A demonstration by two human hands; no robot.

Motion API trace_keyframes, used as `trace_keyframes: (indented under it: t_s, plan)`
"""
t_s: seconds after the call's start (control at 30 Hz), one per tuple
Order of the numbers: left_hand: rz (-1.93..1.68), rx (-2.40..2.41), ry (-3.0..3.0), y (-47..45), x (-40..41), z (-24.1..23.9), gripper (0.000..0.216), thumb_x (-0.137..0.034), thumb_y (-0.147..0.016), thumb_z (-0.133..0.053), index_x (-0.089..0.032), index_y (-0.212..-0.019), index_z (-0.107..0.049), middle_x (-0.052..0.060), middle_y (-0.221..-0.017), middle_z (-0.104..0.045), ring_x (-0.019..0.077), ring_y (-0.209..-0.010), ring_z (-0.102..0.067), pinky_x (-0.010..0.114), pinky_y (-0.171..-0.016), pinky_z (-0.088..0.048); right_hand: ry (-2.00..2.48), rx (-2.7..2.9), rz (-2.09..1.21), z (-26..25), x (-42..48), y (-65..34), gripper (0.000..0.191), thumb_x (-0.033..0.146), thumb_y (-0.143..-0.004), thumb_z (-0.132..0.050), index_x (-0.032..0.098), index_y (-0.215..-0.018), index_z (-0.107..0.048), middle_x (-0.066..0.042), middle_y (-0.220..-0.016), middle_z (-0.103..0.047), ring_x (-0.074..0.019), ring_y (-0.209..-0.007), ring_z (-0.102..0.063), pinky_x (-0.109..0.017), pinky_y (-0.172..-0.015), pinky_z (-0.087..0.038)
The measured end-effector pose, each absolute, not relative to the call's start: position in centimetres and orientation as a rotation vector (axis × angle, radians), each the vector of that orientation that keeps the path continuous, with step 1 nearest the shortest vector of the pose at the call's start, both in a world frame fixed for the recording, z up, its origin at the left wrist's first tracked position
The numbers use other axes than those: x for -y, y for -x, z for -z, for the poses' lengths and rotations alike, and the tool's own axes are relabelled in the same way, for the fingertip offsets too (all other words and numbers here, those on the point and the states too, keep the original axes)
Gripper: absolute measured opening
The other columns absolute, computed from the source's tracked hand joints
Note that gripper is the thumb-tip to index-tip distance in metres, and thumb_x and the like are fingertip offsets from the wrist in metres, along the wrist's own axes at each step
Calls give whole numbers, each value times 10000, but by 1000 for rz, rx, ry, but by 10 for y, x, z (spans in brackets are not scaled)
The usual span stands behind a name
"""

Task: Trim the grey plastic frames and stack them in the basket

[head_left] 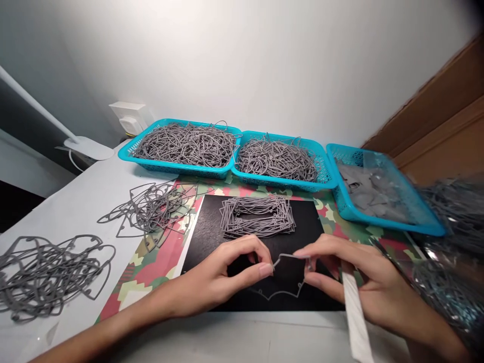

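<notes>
A thin grey rubber gasket (pixel 284 293) with small tabs is stretched between my two hands above a black mat (pixel 212 227). Thumb and forefinger of my left hand (pixel 234 267) pinch its left end. At the right end, my right hand (pixel 348 272) pinches it the same way. A folded white strip (pixel 355 312), perhaps cloth or paper, is also tucked in my right hand's curled fingers and hangs down. Just beyond my hands lies a stack of roughly rectangular grey gaskets (pixel 259 232) on the mat.
Loose gaskets lie in a near-left pile (pixel 53 277) and another pile (pixel 155 206) behind it. Turquoise baskets (pixel 181 170) along the wall hold more, the right basket (pixel 393 224) with plastic bags. Clear bags (pixel 449 282) lie at right; a lamp base (pixel 88 147) stands at left.
</notes>
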State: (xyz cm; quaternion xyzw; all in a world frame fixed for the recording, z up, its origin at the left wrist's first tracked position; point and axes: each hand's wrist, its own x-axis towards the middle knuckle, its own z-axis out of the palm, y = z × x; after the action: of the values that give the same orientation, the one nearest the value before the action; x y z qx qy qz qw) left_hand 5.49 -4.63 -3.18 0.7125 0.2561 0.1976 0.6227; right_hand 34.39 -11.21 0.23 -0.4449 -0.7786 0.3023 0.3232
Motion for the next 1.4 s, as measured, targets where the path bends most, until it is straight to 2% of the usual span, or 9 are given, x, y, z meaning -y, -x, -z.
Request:
trace_keyframes:
  t_s: [0.2, 0.3, 0.4, 0.57, 0.77, 0.87, 1.03, 1.2, 1.4]
  plan:
    - [-393, -584, -1385, -54, 50, 25, 246, -444, -1169, -578, -222, -1066, -607, -20, -963, -610, 158, -921, -563, 296, -876, -442, 1220, 2010, -820, 2, 110, -339, 200, 233, -1067, -786, 334, -1237, -761, 48, -977, -766, -95, -672, -603, -198, -630, -495]
    - [-406, -623, -1381, -53, 51, 26, 290, -492, -1118, -671, -225, -1041, -590, -35, -941, -516, 151, -864, -468, 284, -800, -398, 1284, 1920, -817, 2, 109, -338, 136, 254, -1057, -794, 319, -1174, -771, 64, -849, -712, -97, -626, -578, -201, -586, -471]
    - [-444, -660, -1433, -53, 50, 28, 309, -514, -1141, -620, -218, -1061, -649, -24, -940, -542, 158, -886, -494, 292, -824, -398, 1308, 1863, -854, -1, 108, -337, 111, 293, -1041, -814, 307, -1145, -778, 66, -759, -637, -112, -605, -552, -214, -553, -451]
    - [-532, -651, -1399, -56, 47, 31, 256, -449, -1117, -672, -205, -1047, -708, -4, -951, -616, 172, -916, -560, 299, -854, -430, 1230, 1924, -906, -3, 107, -341, 91, 351, -1045, -824, 287, -1101, -793, 25, -890, -739, -127, -692, -610, -226, -616, -489]
    - [-583, -652, -1421, -59, 47, 32, 237, -432, -1104, -697, -200, -1056, -696, 7, -975, -631, 185, -946, -597, 318, -886, -458, 1252, 1932, -811, 2, 104, -331, 275, 528, -1068, -768, 297, -1216, -787, -12, -1106, -801, -156, -756, -598, -271, -674, -491]
    - [-602, -641, -1453, -61, 50, 31, 224, -421, -1120, -679, -201, -1078, -698, 9, -991, -642, 179, -950, -599, 316, -888, -463, 1217, 1928, -789, 7, 103, -315, 276, 459, -1054, -810, 281, -1261, -780, -14, -1105, -813, -170, -815, -657, -284, -729, -509]
    - [-635, -618, -1439, -64, 52, 34, 200, -396, -1126, -672, -201, -1087, -691, 13, -1012, -667, 181, -973, -633, 317, -907, -488, 1186, 1885, -721, 11, 101, -302, 54, 271, -1102, -754, 247, -1057, -771, 5, -936, -772, -164, -833, -670, -288, -782, -496]
    - [-544, -646, -1579, -64, 50, 42, 201, -397, -1105, -701, -203, -1139, -739, 30, -1058, -705, 194, -986, -638, 327, -916, -498, 1129, 1877, -756, 5, 102, -315, 79, 255, -1115, -716, 255, -1036, -720, -21, -1040, -726, -178, -953, -683, -294, -849, -513]
    - [-392, -635, -1776, -61, 56, 46, 284, -448, -1116, -692, -268, -1322, -766, 58, -1235, -655, 221, -1158, -654, 351, -1052, -498, 1148, 1836, -794, -16, 120, -332, 18, 306, -1076, -790, 294, -1063, -790, 28, -802, -727, -125, -654, -640, -236, -584, -478]
